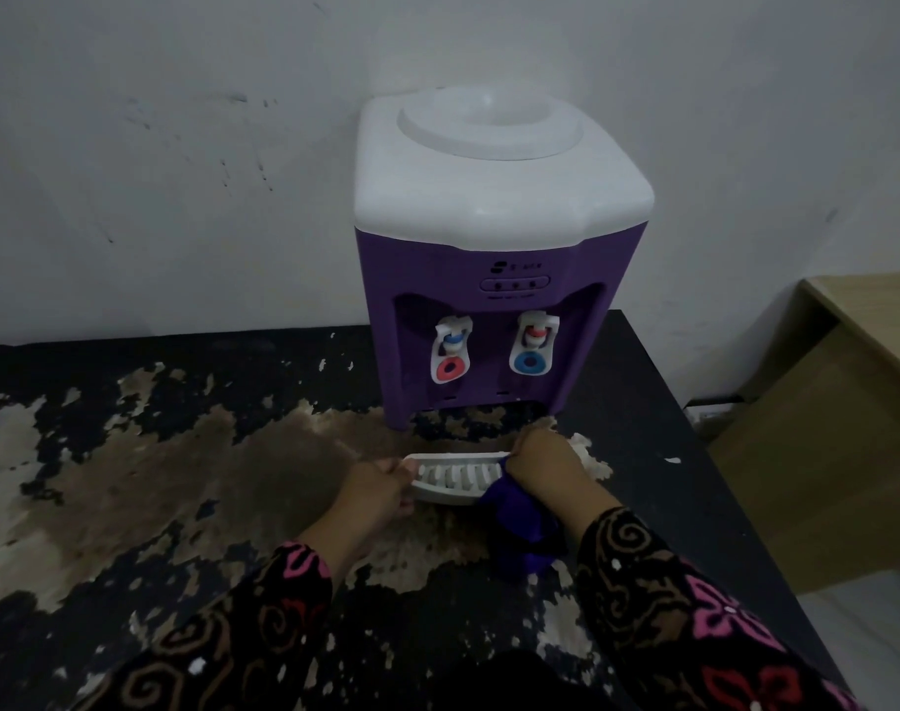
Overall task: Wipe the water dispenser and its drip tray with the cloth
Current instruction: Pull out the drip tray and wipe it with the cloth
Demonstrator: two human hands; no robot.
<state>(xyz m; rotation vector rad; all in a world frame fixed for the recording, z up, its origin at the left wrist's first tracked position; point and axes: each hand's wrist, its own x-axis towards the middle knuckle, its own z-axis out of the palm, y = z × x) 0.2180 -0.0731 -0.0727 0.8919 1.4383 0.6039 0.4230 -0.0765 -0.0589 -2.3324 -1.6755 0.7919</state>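
Now, head view, lower centre: the left hand (pixel 381 487) is gripping the left end of the drip tray (pixel 455 477), which is sitting just in front of the water dispenser (pixel 489 300). The right hand (pixel 545 464) is clenching the purple cloth (pixel 520 526) against the tray's right end. Pushing too hard here is risking a tipped tray or cloth snagging in the slats, and flakes off the peeling table (pixel 694 454) could be smearing in too.

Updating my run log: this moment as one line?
left hand: grips white slotted plastic drip tray | right hand: holds purple cloth on tray | tray: in front of purple-and-white water dispenser
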